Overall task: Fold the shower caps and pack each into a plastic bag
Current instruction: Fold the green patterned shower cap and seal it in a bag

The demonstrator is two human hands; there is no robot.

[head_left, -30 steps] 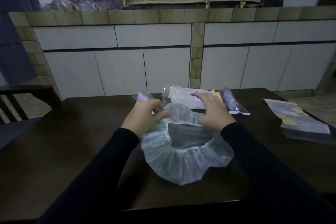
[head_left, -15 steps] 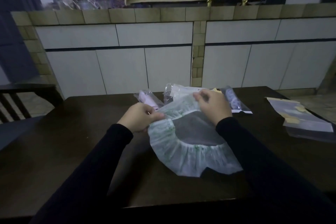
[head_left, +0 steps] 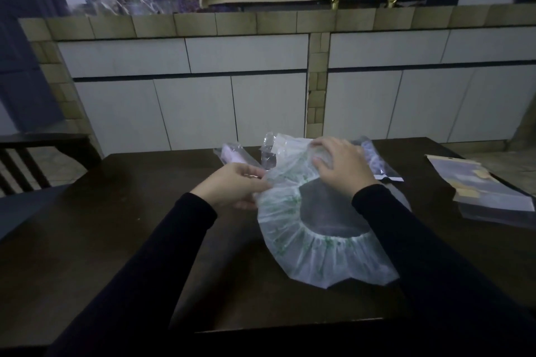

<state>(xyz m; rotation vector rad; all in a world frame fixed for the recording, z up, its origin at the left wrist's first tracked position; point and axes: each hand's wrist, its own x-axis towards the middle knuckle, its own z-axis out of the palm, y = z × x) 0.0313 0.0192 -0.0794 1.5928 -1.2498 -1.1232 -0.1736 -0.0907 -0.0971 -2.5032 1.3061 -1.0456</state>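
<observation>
- The shower cap (head_left: 313, 243), translucent white with faint green print and a gathered elastic rim, lies opened out on the dark bench (head_left: 121, 240); its near edge rests on the wood and its round opening shows the bench through it.
- The left hand (head_left: 235, 187) is at the cap's left rim, fingers and thumb curled and pinching the gathered edge.
- The right hand (head_left: 342, 166) is at the cap's far rim; its grip is closed on the plastic, fingers bent over the raised edge.
- Both arms wear black sleeves (head_left: 429, 255) reaching in from the near side of the cap.
- Just beyond the cap's far-left rim lies a small packed bag (head_left: 232, 153) with something pale inside, and next to it a crumpled clear plastic bag (head_left: 271, 148).
- Beyond the cap's far-right rim, partly hidden by the right hand, lies another packed bag (head_left: 377, 164) with a white strip at its end.
- Well to the right of the cap sits a stack of flat plastic bags (head_left: 487, 191).
- Far beyond the cap stands a tiled wall (head_left: 246, 95).
</observation>
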